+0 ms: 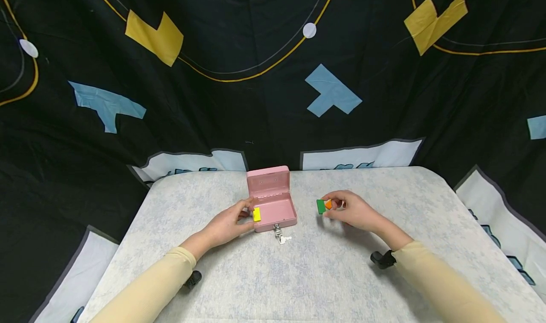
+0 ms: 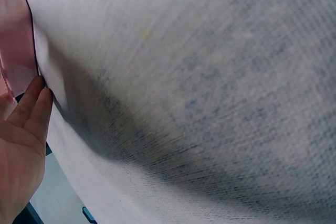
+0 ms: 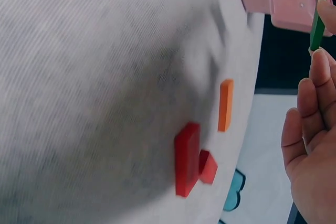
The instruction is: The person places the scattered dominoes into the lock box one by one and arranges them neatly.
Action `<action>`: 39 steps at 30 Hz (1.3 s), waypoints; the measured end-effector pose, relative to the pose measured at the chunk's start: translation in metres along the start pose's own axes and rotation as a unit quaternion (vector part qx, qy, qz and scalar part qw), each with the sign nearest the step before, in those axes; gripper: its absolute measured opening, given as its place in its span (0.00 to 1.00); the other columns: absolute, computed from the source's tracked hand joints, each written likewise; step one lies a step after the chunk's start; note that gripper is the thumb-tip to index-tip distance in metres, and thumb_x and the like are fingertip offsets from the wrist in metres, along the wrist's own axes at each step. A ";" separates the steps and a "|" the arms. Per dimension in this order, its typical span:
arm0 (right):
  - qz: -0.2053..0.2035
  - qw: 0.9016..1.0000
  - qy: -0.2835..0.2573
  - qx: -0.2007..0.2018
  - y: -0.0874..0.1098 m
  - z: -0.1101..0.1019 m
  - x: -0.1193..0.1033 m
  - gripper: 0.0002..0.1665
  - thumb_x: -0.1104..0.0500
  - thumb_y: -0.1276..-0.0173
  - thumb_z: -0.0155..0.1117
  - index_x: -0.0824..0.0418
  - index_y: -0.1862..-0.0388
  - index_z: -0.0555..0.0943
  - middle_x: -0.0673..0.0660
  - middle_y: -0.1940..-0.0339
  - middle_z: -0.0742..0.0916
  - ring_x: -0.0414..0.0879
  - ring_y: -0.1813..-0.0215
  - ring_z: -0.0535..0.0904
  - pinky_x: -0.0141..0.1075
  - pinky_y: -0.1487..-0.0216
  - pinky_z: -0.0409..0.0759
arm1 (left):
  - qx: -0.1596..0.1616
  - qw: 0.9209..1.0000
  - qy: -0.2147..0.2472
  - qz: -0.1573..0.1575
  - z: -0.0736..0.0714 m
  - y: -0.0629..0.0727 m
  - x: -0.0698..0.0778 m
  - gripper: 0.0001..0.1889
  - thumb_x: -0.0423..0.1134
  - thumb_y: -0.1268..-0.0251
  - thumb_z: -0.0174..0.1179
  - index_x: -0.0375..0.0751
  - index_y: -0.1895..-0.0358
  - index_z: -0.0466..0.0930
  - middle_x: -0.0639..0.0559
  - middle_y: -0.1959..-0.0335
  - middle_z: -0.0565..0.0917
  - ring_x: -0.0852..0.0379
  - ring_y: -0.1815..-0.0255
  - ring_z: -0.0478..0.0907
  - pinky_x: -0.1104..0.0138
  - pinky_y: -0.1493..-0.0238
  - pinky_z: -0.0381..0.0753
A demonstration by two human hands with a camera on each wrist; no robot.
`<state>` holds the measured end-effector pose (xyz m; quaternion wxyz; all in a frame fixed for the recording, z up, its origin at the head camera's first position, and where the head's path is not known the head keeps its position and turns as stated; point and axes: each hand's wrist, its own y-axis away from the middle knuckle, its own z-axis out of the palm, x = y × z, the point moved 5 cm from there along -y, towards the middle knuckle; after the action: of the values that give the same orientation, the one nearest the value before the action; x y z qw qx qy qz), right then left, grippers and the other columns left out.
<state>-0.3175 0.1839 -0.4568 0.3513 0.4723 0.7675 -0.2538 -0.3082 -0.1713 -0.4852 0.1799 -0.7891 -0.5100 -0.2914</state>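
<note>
A pink metal cash box [image 1: 275,209] stands with its lid raised and a lock with keys [image 1: 279,234] hanging at its front. At its left rim is my left hand [image 1: 230,221], thumb and fingers around a small yellow block [image 1: 257,214]. Two of its fingers lie against the box's side in the left wrist view, where the yellow block is out of sight. My right hand [image 1: 351,211] pinches a thin green block [image 1: 321,207] between thumb and fingertip, to the right of the box. In the right wrist view the green block [image 3: 317,24] is held edge-on.
An orange block [image 3: 225,105], a long red block [image 3: 187,160] and a smaller red block [image 3: 208,167] lie on the cloth-covered table [image 1: 256,275] below my right hand. That hand covers the red blocks in the head view. A black curtain [image 1: 256,119] hangs behind the table.
</note>
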 end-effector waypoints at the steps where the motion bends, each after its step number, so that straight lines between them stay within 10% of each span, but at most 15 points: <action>1: -0.006 1.000 0.002 0.000 -0.001 0.002 -0.001 0.25 0.50 0.35 0.76 0.58 0.42 0.82 0.52 0.65 0.79 0.49 0.61 0.73 0.38 0.65 0.74 | -0.001 1.000 0.001 -0.001 0.000 0.000 0.000 0.28 0.52 0.31 0.68 0.48 0.34 0.71 0.52 0.20 0.63 0.50 0.35 0.78 0.51 0.35 0.75; 39: -0.031 0.998 0.058 -0.014 -0.040 0.051 -0.037 0.25 0.45 0.37 0.77 0.50 0.44 0.83 0.46 0.68 0.79 0.43 0.53 0.73 0.40 0.54 0.74 | -0.007 1.000 0.012 0.001 0.000 -0.002 0.000 0.22 0.51 0.32 0.69 0.47 0.43 0.73 0.52 0.20 0.62 0.50 0.36 0.78 0.53 0.35 0.76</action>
<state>-0.3274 0.1101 -0.4577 0.3049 0.4573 0.8043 -0.2257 -0.3098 -0.1711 -0.4852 0.1804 -0.7873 -0.5049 -0.3045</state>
